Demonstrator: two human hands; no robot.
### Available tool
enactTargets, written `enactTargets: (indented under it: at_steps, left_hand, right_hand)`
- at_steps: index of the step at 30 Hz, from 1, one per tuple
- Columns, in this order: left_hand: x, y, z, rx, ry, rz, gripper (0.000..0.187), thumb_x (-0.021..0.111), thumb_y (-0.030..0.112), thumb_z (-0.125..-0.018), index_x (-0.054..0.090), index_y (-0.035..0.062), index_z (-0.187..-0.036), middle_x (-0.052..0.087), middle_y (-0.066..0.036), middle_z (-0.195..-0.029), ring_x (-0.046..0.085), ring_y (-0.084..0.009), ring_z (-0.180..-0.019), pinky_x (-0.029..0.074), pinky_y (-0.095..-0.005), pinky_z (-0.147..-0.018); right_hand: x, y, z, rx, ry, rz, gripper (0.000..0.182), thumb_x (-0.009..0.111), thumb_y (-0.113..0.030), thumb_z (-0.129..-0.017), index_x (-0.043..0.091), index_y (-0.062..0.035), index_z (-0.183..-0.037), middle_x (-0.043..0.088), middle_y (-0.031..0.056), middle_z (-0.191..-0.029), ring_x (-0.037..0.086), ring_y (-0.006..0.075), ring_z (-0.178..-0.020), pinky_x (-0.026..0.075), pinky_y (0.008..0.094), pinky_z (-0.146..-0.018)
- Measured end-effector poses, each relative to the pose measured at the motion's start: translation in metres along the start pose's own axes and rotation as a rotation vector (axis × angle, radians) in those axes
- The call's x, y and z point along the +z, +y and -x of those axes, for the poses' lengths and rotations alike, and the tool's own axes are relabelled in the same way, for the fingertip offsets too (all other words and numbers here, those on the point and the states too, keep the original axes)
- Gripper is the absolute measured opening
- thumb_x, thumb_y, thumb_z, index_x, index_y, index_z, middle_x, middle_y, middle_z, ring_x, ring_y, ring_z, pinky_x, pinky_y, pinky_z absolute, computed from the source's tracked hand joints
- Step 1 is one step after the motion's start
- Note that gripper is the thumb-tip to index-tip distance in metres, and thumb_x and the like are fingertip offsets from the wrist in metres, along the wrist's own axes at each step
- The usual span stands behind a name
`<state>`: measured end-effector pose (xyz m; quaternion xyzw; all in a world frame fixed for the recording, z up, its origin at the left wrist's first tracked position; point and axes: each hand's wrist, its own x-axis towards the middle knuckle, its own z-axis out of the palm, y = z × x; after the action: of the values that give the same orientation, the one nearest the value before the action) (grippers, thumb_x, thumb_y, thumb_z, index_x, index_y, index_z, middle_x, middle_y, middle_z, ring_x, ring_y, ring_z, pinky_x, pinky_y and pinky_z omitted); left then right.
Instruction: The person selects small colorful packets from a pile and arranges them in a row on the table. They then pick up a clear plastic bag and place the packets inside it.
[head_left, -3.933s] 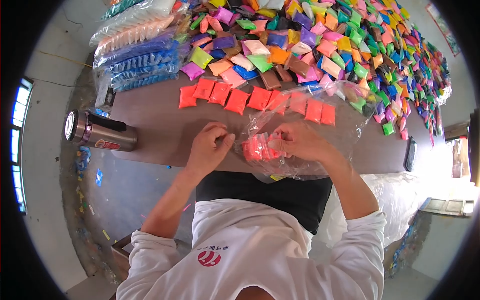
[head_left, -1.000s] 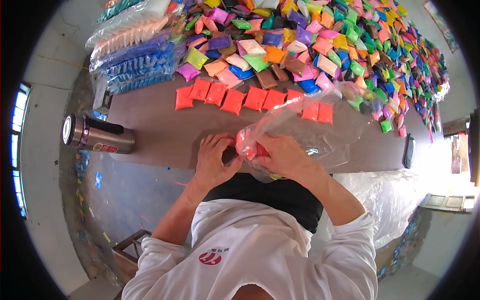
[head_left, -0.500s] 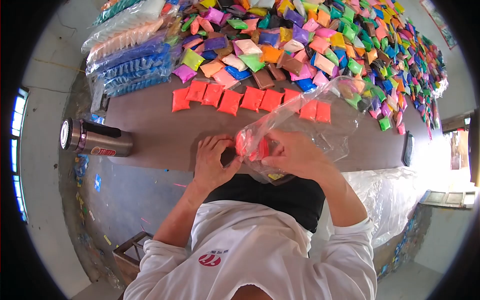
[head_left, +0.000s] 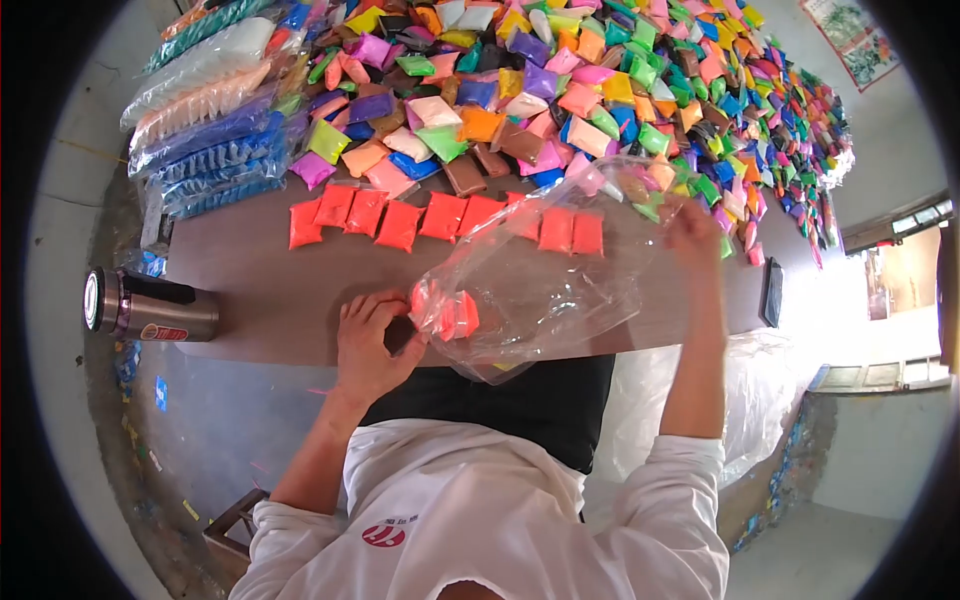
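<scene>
My left hand (head_left: 375,345) is closed at the table's near edge, thumb and fingers curled against the bottom end of a large clear plastic bag (head_left: 545,310). Several red packets (head_left: 458,314) are bunched inside that end of the bag. The rest of the bag spreads to the right over the tabletop, creased and see-through. My right hand (head_left: 693,235) is up by the bag's far right end, near the heap of coloured packets; its fingers are smeared by motion. A row of red packets (head_left: 400,226) lies on the table beyond the bag.
A big heap of coloured packets (head_left: 535,85) covers the back of the brown table (head_left: 260,270). Stacked bags of packets (head_left: 215,130) stand at the back left. A steel flask (head_left: 165,308) lies at the left edge, and a dark phone-like slab (head_left: 771,292) at the right edge.
My right hand has left the red packets and moved right and away from me, towards the bag's far end. My left hand stays at the bag's bottom. The whole view has shifted somewhat.
</scene>
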<state>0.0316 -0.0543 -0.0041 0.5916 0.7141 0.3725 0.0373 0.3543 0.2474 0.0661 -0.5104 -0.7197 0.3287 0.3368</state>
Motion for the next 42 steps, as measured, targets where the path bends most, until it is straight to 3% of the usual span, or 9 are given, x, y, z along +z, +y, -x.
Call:
enactTargets:
  at_steps: [4,9,17,22,28,34,36,39,42]
  left_hand:
    - [0.000,-0.002,0.001,-0.007,0.002,0.003,0.032,0.080,0.022,-0.070,0.067,0.0059,-0.095,0.068,-0.006,-0.110,0.060,-0.0284,-0.102,0.043,-0.0415,-0.089]
    - [0.001,0.000,0.000,-0.005,0.011,-0.017,0.032,0.080,0.021,-0.069,0.067,0.0060,-0.094,0.068,-0.005,-0.109,0.061,-0.0283,-0.101,0.043,-0.0414,-0.089]
    - [0.002,-0.001,0.001,0.001,0.022,-0.008,0.033,0.080,0.021,-0.068,0.067,0.0063,-0.094,0.067,-0.006,-0.108,0.061,-0.0287,-0.101,0.043,-0.0412,-0.089]
    - [0.002,-0.003,0.003,0.020,0.025,-0.008,0.036,0.078,0.027,-0.071,0.067,0.0056,-0.098,0.067,-0.010,-0.109,0.061,-0.0319,-0.100,0.044,-0.0426,-0.089]
    - [-0.001,0.001,0.001,-0.012,0.016,0.016,0.031,0.080,0.023,-0.071,0.068,0.0069,-0.094,0.067,-0.007,-0.109,0.061,-0.0291,-0.101,0.043,-0.0414,-0.089]
    - [0.000,-0.001,0.002,0.004,0.030,0.011,0.032,0.079,0.024,-0.072,0.067,0.0071,-0.096,0.067,-0.008,-0.110,0.060,-0.0290,-0.101,0.043,-0.0415,-0.088]
    - [0.001,-0.002,0.003,0.009,0.028,0.012,0.032,0.079,0.024,-0.073,0.067,0.0072,-0.097,0.067,-0.008,-0.109,0.060,-0.0290,-0.101,0.043,-0.0416,-0.088]
    - [0.001,-0.002,0.003,0.013,0.026,0.013,0.032,0.079,0.025,-0.073,0.067,0.0074,-0.097,0.066,-0.008,-0.109,0.060,-0.0292,-0.100,0.043,-0.0418,-0.087]
    - [0.001,-0.002,0.002,0.015,0.024,0.004,0.032,0.079,0.025,-0.073,0.067,0.0075,-0.097,0.066,-0.008,-0.109,0.060,-0.0294,-0.099,0.044,-0.0421,-0.087]
  right_hand:
    - [0.046,0.025,-0.001,-0.113,-0.372,-0.117,0.050,0.082,-0.022,-0.083,0.066,-0.0014,-0.125,0.070,0.0074,-0.111,0.064,0.0117,-0.078,0.053,0.0290,-0.070]
    - [0.068,0.047,-0.013,-0.273,-0.375,-0.032,0.051,0.085,-0.024,-0.080,0.067,-0.0005,-0.122,0.070,0.0044,-0.103,0.063,0.0102,-0.083,0.050,0.0279,-0.076]
    - [0.027,0.008,-0.021,0.035,-0.689,0.018,0.057,0.089,-0.027,-0.076,0.068,0.0018,-0.121,0.069,0.0086,-0.119,0.061,0.0153,-0.114,0.048,0.0315,-0.097]
    - [0.080,0.008,-0.021,-0.153,-0.592,-0.207,0.053,0.089,-0.029,-0.076,0.069,-0.0008,-0.115,0.069,0.0059,-0.111,0.063,0.0153,-0.102,0.051,0.0337,-0.089]
    - [0.089,-0.005,-0.034,-0.219,-0.608,0.252,0.071,0.091,-0.035,-0.069,0.066,-0.0026,-0.126,0.070,0.0103,-0.118,0.066,0.0209,-0.109,0.052,0.0349,-0.095]
    - [0.067,-0.021,-0.013,-0.151,-0.600,0.353,0.060,0.089,-0.031,-0.075,0.063,-0.0026,-0.122,0.064,0.0055,-0.112,0.063,0.0160,-0.103,0.052,0.0337,-0.094]
    - [0.050,-0.010,-0.004,0.046,-0.372,-0.196,0.056,0.085,-0.029,-0.079,0.062,-0.0003,-0.121,0.067,0.0066,-0.103,0.067,0.0172,-0.095,0.055,0.0321,-0.084]
    - [0.012,0.005,-0.004,0.084,0.153,-0.023,0.039,0.080,-0.022,-0.086,0.061,-0.0015,-0.114,0.066,0.0021,-0.091,0.064,0.0120,-0.078,0.052,0.0255,-0.067]
    - [-0.006,-0.037,0.027,-0.014,0.467,-0.309,0.031,0.080,-0.018,-0.087,0.060,-0.0057,-0.108,0.062,0.0000,-0.086,0.056,0.0087,-0.074,0.047,0.0245,-0.063]
